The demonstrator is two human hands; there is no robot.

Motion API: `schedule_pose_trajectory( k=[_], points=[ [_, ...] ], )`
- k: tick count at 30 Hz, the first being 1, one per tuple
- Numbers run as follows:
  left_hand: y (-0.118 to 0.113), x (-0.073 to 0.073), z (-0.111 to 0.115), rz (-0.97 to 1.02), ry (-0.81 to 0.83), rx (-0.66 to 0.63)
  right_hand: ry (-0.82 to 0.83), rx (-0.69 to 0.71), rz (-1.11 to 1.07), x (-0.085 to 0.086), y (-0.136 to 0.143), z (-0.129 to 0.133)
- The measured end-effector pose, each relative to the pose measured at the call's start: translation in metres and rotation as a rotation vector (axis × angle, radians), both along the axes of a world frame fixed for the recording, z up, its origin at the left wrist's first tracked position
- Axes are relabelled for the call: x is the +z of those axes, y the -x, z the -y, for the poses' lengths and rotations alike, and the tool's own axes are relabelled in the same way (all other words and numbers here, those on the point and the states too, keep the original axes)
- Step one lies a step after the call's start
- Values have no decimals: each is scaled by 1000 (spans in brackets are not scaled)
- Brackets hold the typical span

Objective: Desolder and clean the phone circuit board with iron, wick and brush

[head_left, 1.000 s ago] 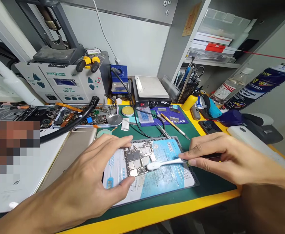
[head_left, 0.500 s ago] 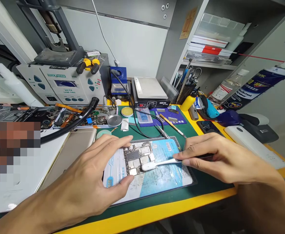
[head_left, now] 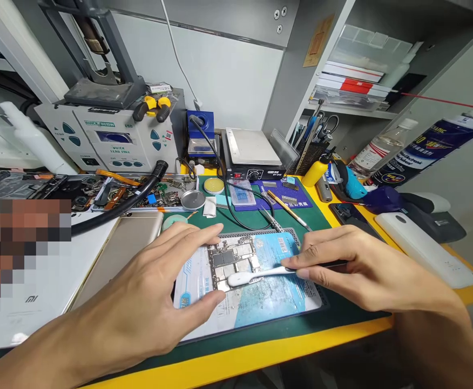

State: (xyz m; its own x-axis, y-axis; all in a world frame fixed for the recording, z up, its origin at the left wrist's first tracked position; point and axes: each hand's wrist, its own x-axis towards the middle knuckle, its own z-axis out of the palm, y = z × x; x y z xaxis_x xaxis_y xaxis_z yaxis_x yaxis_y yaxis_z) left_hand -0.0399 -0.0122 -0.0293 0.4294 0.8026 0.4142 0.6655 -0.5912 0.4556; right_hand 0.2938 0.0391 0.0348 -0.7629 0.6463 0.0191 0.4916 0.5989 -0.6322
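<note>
A phone circuit board (head_left: 224, 258) lies on a blue and white printed pad (head_left: 269, 302). My left hand (head_left: 159, 286) holds the board at its left end, thumb at the near edge and index finger at the far edge. Between the thumb and fingers of my right hand (head_left: 342, 265) is a toothbrush (head_left: 240, 278) with a white head and neck and a dark handle. Its head rests on the near part of the board; the bristles are hidden underneath.
Behind the pad are tweezers (head_left: 275, 220), a gold-handled tool (head_left: 285, 208) and a round tin (head_left: 213, 186). A black hose (head_left: 127, 207) crosses at left, above a white tablet (head_left: 38, 297). A heating plate (head_left: 252, 148) and hot-air station (head_left: 110, 138) stand at the back.
The toothbrush head has moved slightly left over the board, with my right hand following. My left hand keeps its hold. The whole view has shifted a little.
</note>
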Motion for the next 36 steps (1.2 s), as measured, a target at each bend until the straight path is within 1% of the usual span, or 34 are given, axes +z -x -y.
schedule_pose_trajectory(
  k=[3, 6, 11, 16, 24, 30, 32, 36],
  points=[
    [0, 0, 0, 1, 0, -8, -51, 39, -63, -1, 8, 2],
    [0, 1, 0, -7, 5, -11, -43, 49, -53, 0, 5, 0],
    [-1, 3, -2, -36, -10, -16, 34, -16, 50, 4, -16, -7],
    [1, 0, 0, -22, 3, 6, 101, -62, 81, 8, -30, -10],
    [1, -1, 0, -47, -11, 8, 85, -71, 93, 11, -37, -14],
    [0, -4, 0, -9, -28, 7, 154, -89, 69, 9, -38, -24],
    [1, -3, 0, -6, -44, 2, 171, -117, 64, 8, -35, -27],
    [1, 0, -1, -28, -49, -13, 162, -234, 66, 6, -27, -29]
  ],
)
